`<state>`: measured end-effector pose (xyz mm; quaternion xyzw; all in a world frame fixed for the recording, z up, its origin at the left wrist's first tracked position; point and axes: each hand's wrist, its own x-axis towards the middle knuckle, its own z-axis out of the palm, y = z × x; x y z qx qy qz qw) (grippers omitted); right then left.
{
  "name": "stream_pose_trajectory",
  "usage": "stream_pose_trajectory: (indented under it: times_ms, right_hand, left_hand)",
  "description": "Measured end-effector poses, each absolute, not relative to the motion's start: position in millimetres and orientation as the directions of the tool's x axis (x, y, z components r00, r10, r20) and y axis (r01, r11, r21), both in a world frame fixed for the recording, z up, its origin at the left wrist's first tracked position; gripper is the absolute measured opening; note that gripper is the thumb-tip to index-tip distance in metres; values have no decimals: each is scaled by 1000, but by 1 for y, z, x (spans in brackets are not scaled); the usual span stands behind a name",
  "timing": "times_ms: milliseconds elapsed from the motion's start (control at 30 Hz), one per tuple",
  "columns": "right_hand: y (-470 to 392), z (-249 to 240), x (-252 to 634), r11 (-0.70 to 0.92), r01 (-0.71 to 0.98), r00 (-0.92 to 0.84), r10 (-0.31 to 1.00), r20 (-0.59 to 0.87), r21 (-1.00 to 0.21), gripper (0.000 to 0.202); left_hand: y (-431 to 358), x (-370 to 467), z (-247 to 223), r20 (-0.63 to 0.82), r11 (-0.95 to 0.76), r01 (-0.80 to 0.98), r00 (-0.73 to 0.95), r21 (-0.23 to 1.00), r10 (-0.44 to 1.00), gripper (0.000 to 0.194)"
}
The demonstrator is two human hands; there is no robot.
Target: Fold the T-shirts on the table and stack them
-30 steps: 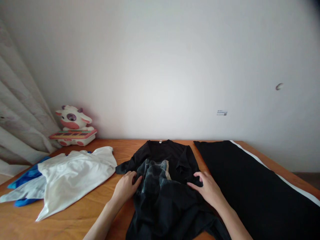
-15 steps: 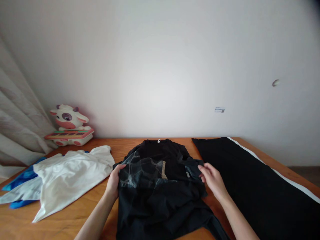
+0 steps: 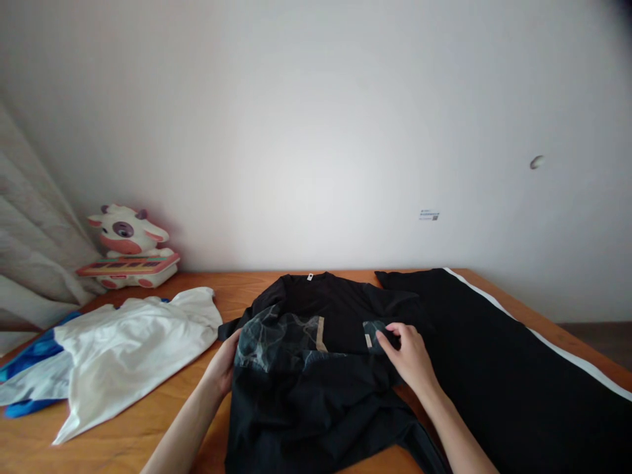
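A black T-shirt (image 3: 316,395) lies across the middle of the table, its neck with a small white tag at the far side. Grey marbled panels and a beige strip cross its chest. My left hand (image 3: 224,365) is closed on the shirt's left side, its fingers partly hidden behind the cloth. At the right side, my right hand (image 3: 409,355) pinches the fabric beside a small marbled patch with a pale label. The lower part of the shirt is wrinkled, and one corner trails toward the near right.
Black trousers (image 3: 498,368) with a white side stripe lie on the right of the wooden table (image 3: 162,421). To the left is a white garment (image 3: 133,355) over a blue one (image 3: 37,355). A cow-shaped toy keyboard (image 3: 128,253) stands at the back left, near a curtain (image 3: 39,224).
My right hand has moved slightly left and taken a fresh pinch near the patch. The shirt's right sleeve now spreads out flatter toward the trousers. My left hand keeps its hold.
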<state>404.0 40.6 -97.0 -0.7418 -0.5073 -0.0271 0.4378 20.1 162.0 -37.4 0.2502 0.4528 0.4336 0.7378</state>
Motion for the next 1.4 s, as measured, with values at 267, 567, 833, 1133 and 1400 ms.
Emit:
stream_pose_trajectory:
  times_ms: [267,567,833,1133,1400]
  right_hand:
    - [39,-114,410,-157,864,382,823,421,-478,29]
    - [40,-114,413,-107,848,368,824,431,-519,33]
    - [35,-90,402,10,792,332,832,445,-610,40]
    - [11,-44,380,95,737,-38,994,99,-670,48]
    - [27,-63,372,-4,501,219,968,122,-865,32]
  left_hand:
    - [165,19,-44,-316,313,-366,52,877,947,42]
    - [179,-16,-26,164,-207,-169,-234,964,958,59]
    - [170,-24,-20,-341,353,-162,97,922,935,23]
    - [142,-26,-7,-77,150,-36,729,988,681,35]
    - [159,-14,-16,-52,125,-290,246,949,968,63]
